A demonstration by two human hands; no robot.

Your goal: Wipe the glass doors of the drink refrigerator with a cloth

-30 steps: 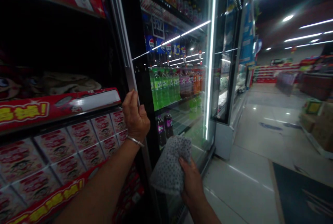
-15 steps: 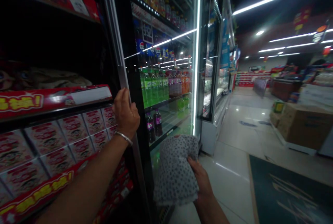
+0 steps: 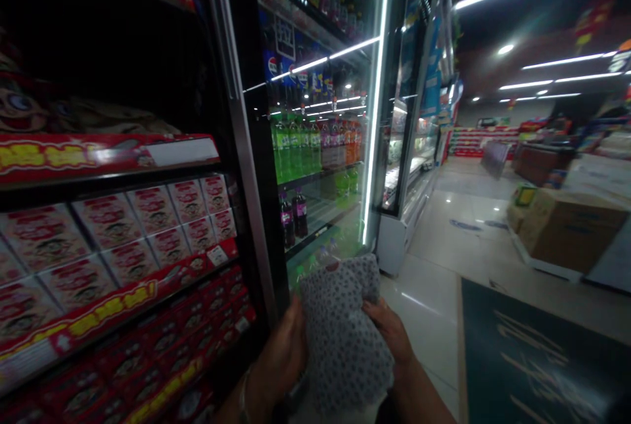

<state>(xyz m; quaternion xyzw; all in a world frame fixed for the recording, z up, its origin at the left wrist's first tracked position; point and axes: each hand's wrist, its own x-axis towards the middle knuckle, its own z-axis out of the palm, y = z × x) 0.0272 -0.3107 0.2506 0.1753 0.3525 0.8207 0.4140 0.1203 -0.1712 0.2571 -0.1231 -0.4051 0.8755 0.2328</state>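
A folded grey cloth [image 3: 348,338] with dark spots hangs in front of me, before the lower part of the glass door. My right hand [image 3: 389,329] is closed on its right edge, with the thumb on the near side. My left hand [image 3: 288,338], a bangle on its wrist, is at the cloth's left edge. Its fingers are blurred and partly hidden, so I cannot tell whether they grip the cloth. Behind the cloth stands the glass door [image 3: 340,213] of a drinks cooler. The door's metal frame [image 3: 246,148] runs just left of the glass.
Boxed goods [image 3: 150,207] fill the red-trimmed shelves on my left. Bottles [image 3: 296,138] line the cooler shelves behind the glass. A dark green mat [image 3: 532,352] lies on the tiled floor at right. Cardboard boxes [image 3: 566,230] stand on a low white pallet beyond it.
My left hand has left the metal frame and come down to the cloth's left side. The cloth, in my right hand, has shifted slightly down and right. The view has tilted down a little.
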